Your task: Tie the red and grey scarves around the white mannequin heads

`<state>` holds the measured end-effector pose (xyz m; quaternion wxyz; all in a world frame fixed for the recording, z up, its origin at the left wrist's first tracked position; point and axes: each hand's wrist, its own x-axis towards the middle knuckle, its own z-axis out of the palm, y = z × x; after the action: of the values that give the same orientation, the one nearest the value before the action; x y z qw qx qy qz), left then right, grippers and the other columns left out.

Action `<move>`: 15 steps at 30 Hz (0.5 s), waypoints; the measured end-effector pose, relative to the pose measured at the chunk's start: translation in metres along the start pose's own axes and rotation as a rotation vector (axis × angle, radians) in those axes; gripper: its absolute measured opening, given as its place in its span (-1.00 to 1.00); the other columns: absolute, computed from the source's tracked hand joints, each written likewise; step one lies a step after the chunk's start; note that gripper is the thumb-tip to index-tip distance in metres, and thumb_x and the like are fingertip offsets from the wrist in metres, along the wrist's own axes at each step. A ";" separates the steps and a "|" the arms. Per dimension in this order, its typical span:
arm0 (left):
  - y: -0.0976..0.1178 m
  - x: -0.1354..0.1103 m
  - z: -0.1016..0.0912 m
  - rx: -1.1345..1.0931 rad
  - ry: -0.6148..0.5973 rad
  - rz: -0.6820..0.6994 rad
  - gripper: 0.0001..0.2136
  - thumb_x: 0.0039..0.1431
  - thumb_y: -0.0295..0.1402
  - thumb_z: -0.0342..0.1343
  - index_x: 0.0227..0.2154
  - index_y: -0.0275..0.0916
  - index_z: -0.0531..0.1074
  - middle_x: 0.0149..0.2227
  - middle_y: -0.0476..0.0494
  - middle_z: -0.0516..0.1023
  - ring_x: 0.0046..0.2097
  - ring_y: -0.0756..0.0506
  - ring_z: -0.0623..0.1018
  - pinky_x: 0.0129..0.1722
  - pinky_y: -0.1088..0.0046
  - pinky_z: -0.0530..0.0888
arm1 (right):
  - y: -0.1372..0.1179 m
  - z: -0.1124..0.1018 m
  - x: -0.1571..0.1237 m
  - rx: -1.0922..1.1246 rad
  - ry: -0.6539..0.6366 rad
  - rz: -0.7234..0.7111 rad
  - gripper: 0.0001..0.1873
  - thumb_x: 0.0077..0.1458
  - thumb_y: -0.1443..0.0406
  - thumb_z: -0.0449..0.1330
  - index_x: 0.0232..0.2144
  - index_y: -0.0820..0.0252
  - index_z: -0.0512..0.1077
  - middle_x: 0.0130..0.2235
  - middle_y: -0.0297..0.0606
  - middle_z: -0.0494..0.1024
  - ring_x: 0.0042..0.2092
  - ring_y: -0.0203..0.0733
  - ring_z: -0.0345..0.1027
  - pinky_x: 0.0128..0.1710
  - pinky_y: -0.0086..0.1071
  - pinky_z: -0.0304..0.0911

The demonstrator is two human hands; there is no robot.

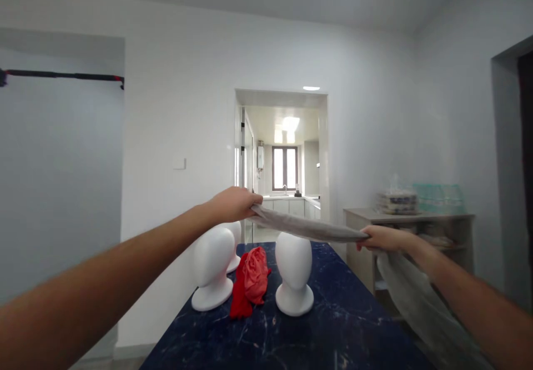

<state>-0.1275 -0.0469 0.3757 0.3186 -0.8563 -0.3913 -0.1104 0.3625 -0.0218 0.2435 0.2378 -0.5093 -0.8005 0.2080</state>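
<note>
A light grey scarf (pixel 308 227) is stretched between my two hands, bunched into a narrow band above the table. My left hand (pixel 234 203) grips one end of the band. Lower and further right, my right hand (pixel 385 238) is closed around it, and the loose length hangs down below that wrist. Behind the band stands a white foam mannequin head (pixel 293 273), its top partly covered by the cloth from this view. Another white mannequin head (pixel 212 267) is under my left wrist, with a third head (pixel 235 242) partly hidden behind it.
Crumpled red and coral cloths (pixel 252 281) lie between the mannequin heads on the dark blue marbled table (pixel 333 325). To the right is a wooden shelf unit (pixel 360 237) with packages on top. A doorway beyond the table opens onto a kitchen.
</note>
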 end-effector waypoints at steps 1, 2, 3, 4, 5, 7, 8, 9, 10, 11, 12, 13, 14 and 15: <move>0.005 0.000 0.001 0.045 -0.031 0.017 -0.89 0.17 -0.37 0.17 -0.27 -0.17 0.58 -0.40 -0.09 0.61 -0.37 -0.12 0.54 -0.36 0.42 0.29 | 0.009 0.011 0.002 -0.036 0.026 0.009 -0.81 -0.03 0.21 0.32 -0.41 0.23 0.61 -0.53 -0.36 0.48 -0.44 -0.26 0.30 -0.37 -0.41 0.24; 0.012 0.000 0.003 0.066 -0.055 0.038 -0.88 0.18 -0.38 0.17 -0.25 -0.17 0.58 -0.38 -0.11 0.62 -0.35 -0.13 0.56 -0.35 0.41 0.30 | 0.018 0.025 0.003 -0.055 0.040 0.017 -0.85 -0.05 0.25 0.30 -0.43 0.21 0.61 -0.50 -0.35 0.52 -0.39 -0.22 0.33 -0.32 -0.39 0.26; 0.020 -0.001 0.004 0.060 -0.071 0.063 -0.87 0.19 -0.39 0.16 -0.23 -0.16 0.57 -0.36 -0.12 0.63 -0.34 -0.14 0.57 -0.35 0.41 0.32 | 0.027 0.041 0.003 -0.061 0.050 0.018 -0.86 -0.06 0.28 0.26 -0.43 0.19 0.60 -0.47 -0.33 0.55 -0.34 -0.18 0.37 -0.27 -0.37 0.28; 0.029 -0.003 0.007 0.034 -0.083 0.088 -0.86 0.20 -0.38 0.17 -0.21 -0.15 0.57 -0.34 -0.12 0.64 -0.32 -0.14 0.59 -0.35 0.41 0.33 | 0.037 0.059 0.001 -0.071 0.057 0.019 -0.85 -0.07 0.31 0.22 -0.43 0.18 0.60 -0.43 -0.32 0.58 -0.29 -0.14 0.40 -0.22 -0.35 0.29; 0.040 -0.006 0.010 -0.001 -0.093 0.117 -0.85 0.20 -0.36 0.19 -0.17 -0.13 0.58 -0.32 -0.11 0.66 -0.30 -0.15 0.60 -0.34 0.41 0.35 | 0.047 0.078 -0.003 -0.080 0.055 0.022 -0.82 -0.07 0.34 0.18 -0.42 0.17 0.60 -0.40 -0.30 0.61 -0.26 -0.11 0.43 -0.19 -0.32 0.30; 0.062 -0.014 0.020 -0.057 -0.120 0.190 -0.81 0.19 -0.32 0.23 -0.13 -0.07 0.59 -0.29 -0.10 0.67 -0.27 -0.17 0.63 -0.34 0.40 0.38 | 0.067 0.120 -0.012 -0.095 0.020 0.042 -0.74 -0.06 0.37 0.13 -0.38 0.15 0.62 -0.36 -0.26 0.65 -0.24 -0.04 0.50 -0.18 -0.26 0.33; 0.073 -0.019 0.025 -0.062 -0.140 0.238 -0.80 0.18 -0.31 0.24 -0.13 -0.06 0.60 -0.30 -0.10 0.68 -0.28 -0.18 0.64 -0.34 0.40 0.39 | 0.076 0.141 -0.018 -0.117 0.003 0.059 -0.72 -0.05 0.37 0.12 -0.36 0.13 0.63 -0.31 -0.21 0.67 -0.20 0.02 0.53 -0.15 -0.23 0.36; 0.083 -0.024 0.031 -0.054 -0.164 0.287 -0.81 0.17 -0.31 0.25 -0.14 -0.07 0.61 -0.32 -0.10 0.68 -0.30 -0.19 0.65 -0.37 0.39 0.40 | 0.082 0.161 -0.024 -0.182 -0.018 0.077 -0.70 -0.07 0.36 0.14 -0.33 0.11 0.65 -0.23 -0.17 0.69 -0.12 0.08 0.56 -0.06 -0.17 0.38; 0.093 -0.030 0.038 -0.040 -0.188 0.333 -0.83 0.17 -0.32 0.25 -0.17 -0.08 0.62 -0.35 -0.10 0.68 -0.33 -0.20 0.65 -0.40 0.39 0.39 | 0.084 0.179 -0.030 -0.240 -0.027 0.103 -0.68 -0.12 0.35 0.20 -0.29 0.08 0.67 -0.13 -0.11 0.70 -0.01 0.19 0.56 0.07 -0.07 0.36; 0.102 -0.036 0.044 -0.028 -0.211 0.376 -0.86 0.17 -0.34 0.25 -0.21 -0.11 0.62 -0.39 -0.11 0.68 -0.36 -0.21 0.66 -0.44 0.38 0.37 | 0.082 0.196 -0.035 -0.269 -0.044 0.138 -0.59 -0.20 0.35 0.28 -0.21 0.06 0.68 -0.02 -0.04 0.69 0.10 0.31 0.51 0.20 0.04 0.29; 0.111 -0.041 0.049 -0.021 -0.231 0.411 -0.89 0.16 -0.36 0.25 -0.25 -0.13 0.62 -0.42 -0.11 0.68 -0.39 -0.21 0.66 -0.48 0.38 0.33 | 0.074 0.211 -0.039 -0.264 -0.061 0.169 -0.42 -0.29 0.35 0.35 -0.10 0.04 0.68 0.09 0.00 0.65 0.21 0.42 0.43 0.30 0.13 0.19; 0.118 -0.046 0.055 -0.023 -0.247 0.438 -0.91 0.16 -0.38 0.26 -0.28 -0.14 0.61 -0.44 -0.10 0.67 -0.42 -0.21 0.65 -0.52 0.39 0.30 | 0.060 0.225 -0.041 -0.211 -0.078 0.203 -0.23 -0.37 0.37 0.40 0.04 0.00 0.64 0.21 0.02 0.59 0.32 0.48 0.31 0.38 0.17 0.08; 0.125 -0.050 0.060 -0.032 -0.258 0.453 -0.93 0.15 -0.39 0.26 -0.30 -0.15 0.60 -0.46 -0.10 0.66 -0.45 -0.20 0.65 -0.56 0.39 0.26 | 0.041 0.239 -0.040 -0.106 -0.097 0.201 -0.11 -0.34 0.36 0.41 0.18 -0.04 0.55 0.32 -0.01 0.49 0.42 0.44 0.18 0.43 0.14 0.02; 0.132 -0.053 0.064 -0.045 -0.264 0.462 -0.94 0.15 -0.39 0.27 -0.31 -0.16 0.60 -0.47 -0.10 0.66 -0.47 -0.20 0.64 -0.58 0.39 0.22 | 0.019 0.251 -0.038 0.039 -0.096 0.123 -0.10 -0.20 0.33 0.36 0.28 -0.08 0.46 0.40 -0.10 0.38 0.47 0.32 0.09 0.47 0.07 -0.02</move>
<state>-0.0691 -0.1028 0.2423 0.2626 -0.9367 -0.2209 0.0692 0.2410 -0.0718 0.0253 0.1959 -0.5423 -0.7739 0.2620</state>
